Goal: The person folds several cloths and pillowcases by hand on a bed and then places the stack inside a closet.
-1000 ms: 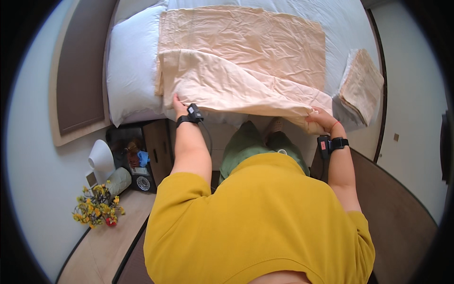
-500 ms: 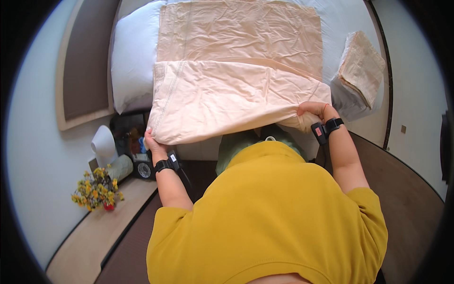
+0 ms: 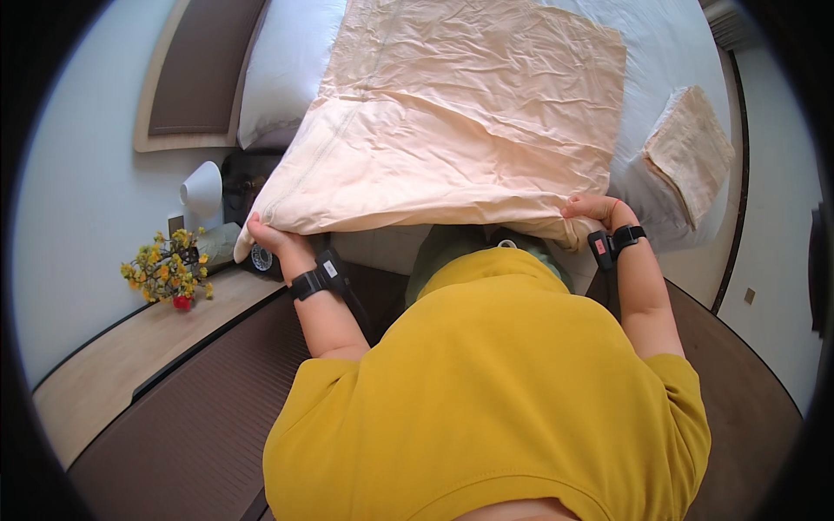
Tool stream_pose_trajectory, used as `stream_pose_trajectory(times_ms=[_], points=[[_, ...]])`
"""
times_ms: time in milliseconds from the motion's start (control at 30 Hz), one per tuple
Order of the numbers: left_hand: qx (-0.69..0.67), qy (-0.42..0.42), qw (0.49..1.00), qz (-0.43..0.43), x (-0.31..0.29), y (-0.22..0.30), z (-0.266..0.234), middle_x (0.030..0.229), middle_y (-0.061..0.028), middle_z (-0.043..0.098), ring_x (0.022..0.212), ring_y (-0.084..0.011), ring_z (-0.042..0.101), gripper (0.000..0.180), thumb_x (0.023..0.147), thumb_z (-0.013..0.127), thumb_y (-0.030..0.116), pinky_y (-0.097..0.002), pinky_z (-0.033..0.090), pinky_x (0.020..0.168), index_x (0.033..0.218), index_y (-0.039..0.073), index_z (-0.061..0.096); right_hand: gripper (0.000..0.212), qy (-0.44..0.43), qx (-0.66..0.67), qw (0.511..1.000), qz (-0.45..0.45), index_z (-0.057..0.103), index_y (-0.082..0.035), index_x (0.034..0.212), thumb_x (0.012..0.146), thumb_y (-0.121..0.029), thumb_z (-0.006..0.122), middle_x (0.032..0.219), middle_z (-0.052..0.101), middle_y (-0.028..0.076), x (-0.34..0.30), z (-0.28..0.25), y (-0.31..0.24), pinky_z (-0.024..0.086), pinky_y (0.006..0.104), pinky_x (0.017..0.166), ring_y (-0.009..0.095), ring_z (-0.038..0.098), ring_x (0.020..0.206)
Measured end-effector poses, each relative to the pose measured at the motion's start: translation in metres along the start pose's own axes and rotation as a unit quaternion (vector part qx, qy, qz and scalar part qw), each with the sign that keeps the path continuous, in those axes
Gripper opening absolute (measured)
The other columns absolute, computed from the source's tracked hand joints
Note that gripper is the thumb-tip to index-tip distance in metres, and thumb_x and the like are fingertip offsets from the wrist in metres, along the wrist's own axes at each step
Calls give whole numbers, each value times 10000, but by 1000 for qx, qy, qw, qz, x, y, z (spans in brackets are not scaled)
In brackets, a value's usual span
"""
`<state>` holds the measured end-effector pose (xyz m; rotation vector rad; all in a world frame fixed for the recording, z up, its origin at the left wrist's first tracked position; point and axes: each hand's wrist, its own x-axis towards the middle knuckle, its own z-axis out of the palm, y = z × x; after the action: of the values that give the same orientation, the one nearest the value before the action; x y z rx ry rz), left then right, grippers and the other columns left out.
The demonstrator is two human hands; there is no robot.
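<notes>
A wrinkled pale peach bed sheet (image 3: 469, 113) lies spread over the white bed (image 3: 665, 52), with a stitched line running along its left side. My left hand (image 3: 276, 236) grips its near left corner, fingers closed on the cloth, and the corner tip hangs past the hand. Closer to the right end of the near edge, my right hand (image 3: 592, 208) pinches the fabric. Between the two hands that edge is lifted and pulled taut in front of my body. A bunched bit of cloth droops beneath my right hand. Both wrists wear black straps with small devices.
A folded peach cloth (image 3: 692, 156) rests on the bed's right corner. White pillow (image 3: 291, 65) and brown headboard (image 3: 201, 74) are at the left. A wooden side surface (image 3: 113, 352) carries yellow flowers (image 3: 165, 269), a white lamp-like object (image 3: 201, 188) and a dark telephone (image 3: 261, 258).
My left hand has drawn the sheet's corner outward to the left. The raised fold has flattened over the far part of the sheet, and the view has shifted.
</notes>
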<state>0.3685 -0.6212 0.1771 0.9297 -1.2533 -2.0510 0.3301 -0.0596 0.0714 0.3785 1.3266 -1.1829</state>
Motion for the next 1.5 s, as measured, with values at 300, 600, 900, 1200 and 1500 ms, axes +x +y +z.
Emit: stream_pose_trajectory(times_ms=[300, 600, 900, 1200, 1500], points=[[63, 51, 995, 65, 56, -28, 91, 1086, -169, 584, 952, -280, 604, 432, 857, 559, 252, -385, 495, 828, 1107, -96, 502, 210, 42, 18, 987, -152, 613, -67, 951, 782, -179, 671, 841, 596, -37, 9, -45, -19, 455, 251, 663, 80, 542, 736], [107, -21, 986, 129, 169, -111, 274, 1192, -207, 562, 1045, -291, 572, 505, 840, 564, 194, -378, 454, 911, 1194, -154, 472, 223, 298, -17, 921, -250, 634, -48, 973, 780, -159, 651, 818, 609, -22, 16, -159, -100, 458, 250, 682, 82, 549, 740], [136, -161, 976, 63, 373, -209, 516, 1139, -152, 581, 973, -251, 611, 405, 870, 549, 194, -341, 521, 811, 1179, -63, 502, 399, 612, -137, 738, -249, 608, 8, 1002, 735, -265, 725, 903, 652, 141, 49, -306, -310, 490, 325, 759, 237, 615, 824], [492, -464, 709, 200, 419, -407, 473, 1407, -250, 390, 1332, -395, 332, 689, 868, 618, 407, -489, 301, 1080, 1404, 51, 369, 614, 724, -142, 652, -177, 511, -77, 1257, 739, -310, 744, 1193, 536, 245, 171, -344, -278, 415, 440, 973, 365, 493, 1148], [656, -721, 189, 120, 205, -411, 327, 1383, -99, 460, 1265, -297, 426, 383, 792, 647, 371, -512, 342, 1029, 1131, 193, 639, 640, 332, -199, 907, 168, 493, -76, 1322, 755, -273, 715, 1313, 521, 198, 205, -263, -117, 417, 413, 1014, 338, 486, 1227]])
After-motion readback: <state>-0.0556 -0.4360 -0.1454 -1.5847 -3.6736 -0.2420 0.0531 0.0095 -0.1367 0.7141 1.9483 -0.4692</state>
